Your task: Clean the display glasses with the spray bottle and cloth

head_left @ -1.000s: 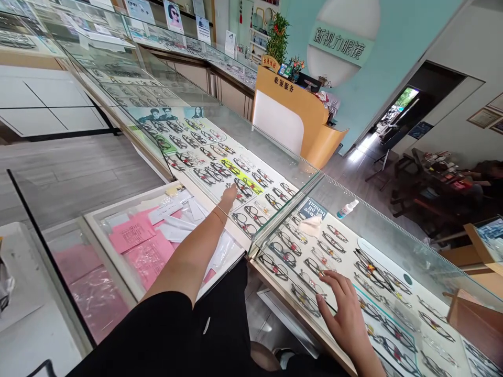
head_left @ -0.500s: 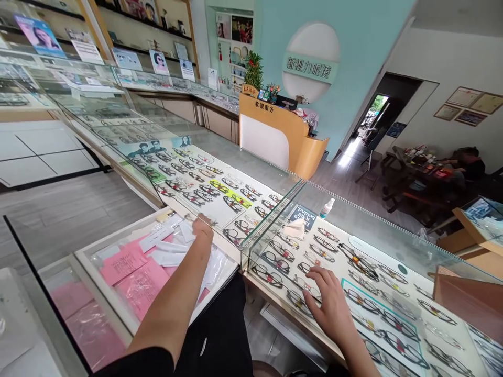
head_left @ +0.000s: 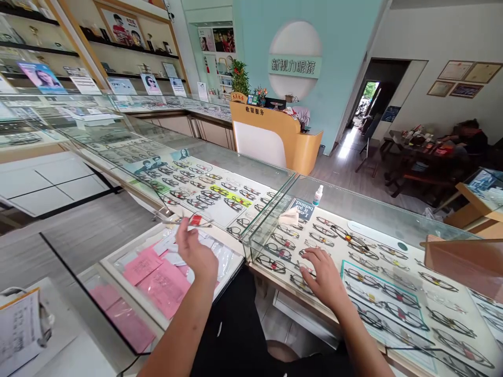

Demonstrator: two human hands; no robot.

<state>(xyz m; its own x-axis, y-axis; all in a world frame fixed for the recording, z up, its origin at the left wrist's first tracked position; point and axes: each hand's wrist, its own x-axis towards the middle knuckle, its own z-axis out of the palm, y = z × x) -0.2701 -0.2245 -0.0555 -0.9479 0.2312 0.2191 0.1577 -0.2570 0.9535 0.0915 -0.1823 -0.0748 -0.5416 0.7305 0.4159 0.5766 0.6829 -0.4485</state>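
Note:
My left hand (head_left: 195, 251) is raised over an open drawer (head_left: 113, 262), fingers closed on a thin-framed pair of eyeglasses with a red tag (head_left: 195, 220). Pink paper slips (head_left: 164, 287) in clear plastic bags and white papers lie in the drawer under that hand. On the glass top of the display case (head_left: 271, 230), my right hand (head_left: 324, 275) lies with its fingers apart, holding nothing. Rows of eyeglasses (head_left: 320, 238) show through the glass around it.
A small spray bottle (head_left: 318, 196) and a crumpled pale cloth (head_left: 290, 216) are on the right-hand case. A brown box (head_left: 459, 267) stands at the right. The cashier desk (head_left: 261, 136) is beyond the cases. Another person (head_left: 469, 137) sits at a far table.
My left hand has lifted and drawn back from the drawer's far edge, and eyeglasses now show in its fingers. My right hand stays on the glass. The view has tilted.

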